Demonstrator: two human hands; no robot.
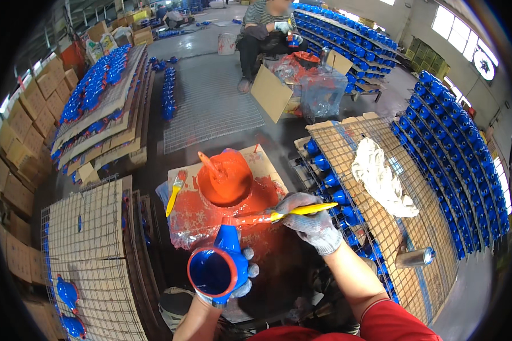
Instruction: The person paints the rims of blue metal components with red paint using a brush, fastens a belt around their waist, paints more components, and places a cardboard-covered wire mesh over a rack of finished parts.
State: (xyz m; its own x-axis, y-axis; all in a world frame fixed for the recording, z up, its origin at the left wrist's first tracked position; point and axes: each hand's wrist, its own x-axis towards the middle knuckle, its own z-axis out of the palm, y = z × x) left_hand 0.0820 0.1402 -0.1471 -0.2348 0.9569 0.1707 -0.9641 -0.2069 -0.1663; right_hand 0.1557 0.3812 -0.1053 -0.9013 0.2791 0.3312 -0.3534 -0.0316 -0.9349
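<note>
My left hand (pixel 246 277), in a grey glove, grips a blue metal casting (pixel 228 241) from its right side. The casting's round mouth faces up with an orange-red painted rim, and a narrower neck points away from me. In my gloved right hand (pixel 310 223) is a yellow-handled paintbrush (pixel 304 209). Its red-coated bristles touch the end of the casting's neck. Just beyond stands a bucket of orange-red paint (pixel 226 184) with a paint-covered handle leaning in it. To its left lies a second yellow brush (pixel 175 194) on the paint-smeared board (pixel 196 216).
A wire mesh rack (pixel 88 227) at left carries a few blue castings. On the right-hand rack (pixel 381 187) lie a white cloth (pixel 378 176) and a spray can (pixel 416 257). Stacked blue castings (pixel 449 165) stand beyond. Another person (pixel 264 37) works at a table ahead.
</note>
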